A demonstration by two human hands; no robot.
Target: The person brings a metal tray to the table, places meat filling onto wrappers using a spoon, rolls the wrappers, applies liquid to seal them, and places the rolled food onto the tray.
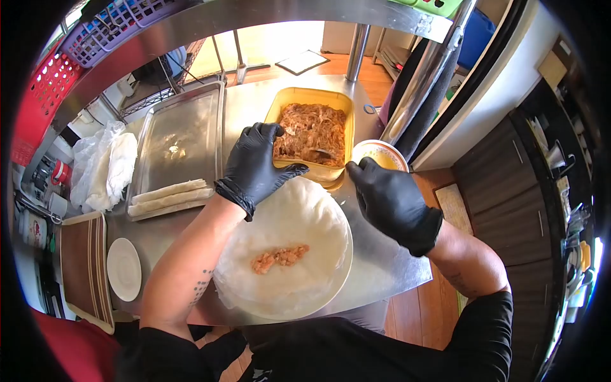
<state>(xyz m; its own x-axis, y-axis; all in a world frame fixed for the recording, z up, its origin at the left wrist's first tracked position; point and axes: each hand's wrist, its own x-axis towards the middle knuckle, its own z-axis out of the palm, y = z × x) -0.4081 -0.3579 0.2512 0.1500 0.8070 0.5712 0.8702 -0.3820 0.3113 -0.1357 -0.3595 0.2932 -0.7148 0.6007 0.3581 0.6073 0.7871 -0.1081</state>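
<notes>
My left hand, in a black glove, has its thumb and fingers spread at the near left corner of a yellow tub. The tub holds a reddish-brown ground filling, and a spoon is partly sunk in it. My right hand, also gloved, is closed beside a small bowl of yellow liquid; what its fingers hold, if anything, is hidden. Below both hands, thin white wrapper sheets cover a round plate. A strip of filling lies across the top sheet.
At left, a metal tray carries several pale rolls. Wrappers in a plastic bag, a small white plate and a brown tray lie farther left. A steel shelf with baskets overhangs the steel table.
</notes>
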